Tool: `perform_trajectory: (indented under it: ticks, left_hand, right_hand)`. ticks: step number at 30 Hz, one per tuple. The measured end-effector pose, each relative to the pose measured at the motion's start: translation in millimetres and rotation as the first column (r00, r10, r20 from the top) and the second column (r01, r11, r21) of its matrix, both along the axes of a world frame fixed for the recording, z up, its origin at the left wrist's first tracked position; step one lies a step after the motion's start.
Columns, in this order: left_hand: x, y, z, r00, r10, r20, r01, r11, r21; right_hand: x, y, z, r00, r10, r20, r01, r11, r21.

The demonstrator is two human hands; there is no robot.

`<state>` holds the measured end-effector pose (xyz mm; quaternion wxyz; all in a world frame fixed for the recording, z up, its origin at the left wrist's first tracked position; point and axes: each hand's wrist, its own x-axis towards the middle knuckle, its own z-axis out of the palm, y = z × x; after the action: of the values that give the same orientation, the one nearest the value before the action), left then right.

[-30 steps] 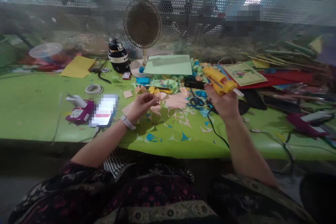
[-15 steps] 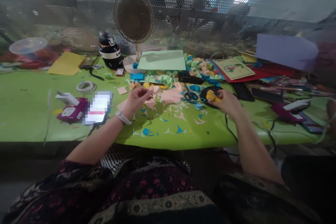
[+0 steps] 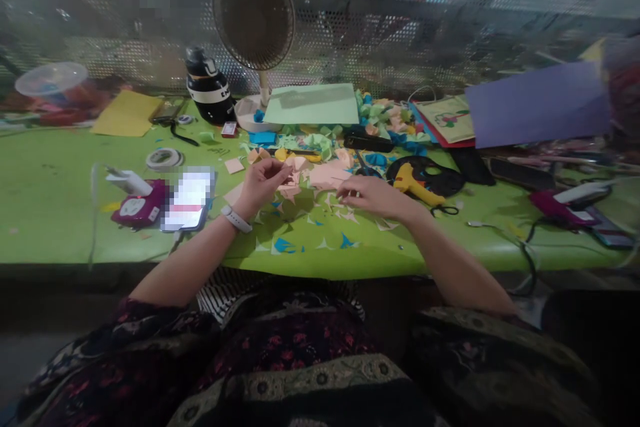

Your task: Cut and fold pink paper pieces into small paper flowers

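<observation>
A person works at a green bench [image 3: 65, 233], bare hands on either side of the pink paper [image 3: 325, 177] that lies flat near the middle amid small cut scraps [image 3: 345, 240]. The left hand [image 3: 261, 188], a watch [image 3: 235, 219] at its wrist, sits over the pink pieces at the left end, thumb and fingers curled toward each other; whether they meet, or pinch a piece between them, cannot be told. The right hand [image 3: 370, 197] hangs at the other end, palm down, its fingers loosely bent and apart, near the sheet's edge with no clear grip on anything. The paper looks light and thin, likely stiff enough to keep a fold yet soft enough to crease or tear under a hard squeeze; it would probably slide easily on the smooth bench, and a light hold by one edge or corner, between thumb and forefinger, should serve best. Just beyond the right hand, a yellow glue gun [image 3: 411, 185] rests on a black dish [image 3: 446, 177], its nozzle hard to make out. A phone [image 3: 186, 201] lies lit to the left, below a roll of tape [image 3: 165, 159], while a bottle [image 3: 210, 92] and a fan [image 3: 254, 13] stand along the back
</observation>
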<state>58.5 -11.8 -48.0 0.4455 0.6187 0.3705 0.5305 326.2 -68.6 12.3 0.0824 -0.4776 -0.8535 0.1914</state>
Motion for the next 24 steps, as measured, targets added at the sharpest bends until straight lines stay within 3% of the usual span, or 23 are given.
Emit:
perform_trajectory:
  ticks: [5,10,14,19,24]
  left_hand:
    - [2,-1,-1.3,1.0,-0.009,-0.012,0.01,1.0,0.028]
    - [1,-1,-1.6,1.0,-0.005,-0.029,0.007,0.999,0.04]
    - [2,-3,1.2,1.0,0.003,-0.008,-0.003,0.999,-0.039]
    - [6,-9,4.7,0.996,-0.025,0.09,0.043,0.979,-0.201]
    - [7,-13,1.4,0.987,-0.086,0.136,0.114,0.97,-0.213]
  right_hand:
    - [-16,8,-9.4,0.994,0.085,0.069,-0.081,0.995,-0.055]
    - [-17,13,-16.6,0.994,0.07,0.08,-0.064,0.995,-0.082]
    - [-18,12,-16.0,1.0,0.015,0.014,-0.014,0.995,-0.095]
    - [-30,8,-10.5,0.989,-0.096,-0.113,0.101,0.994,0.04]
    - [-53,12,-10.1,0.985,-0.155,-0.08,0.165,0.976,0.141]
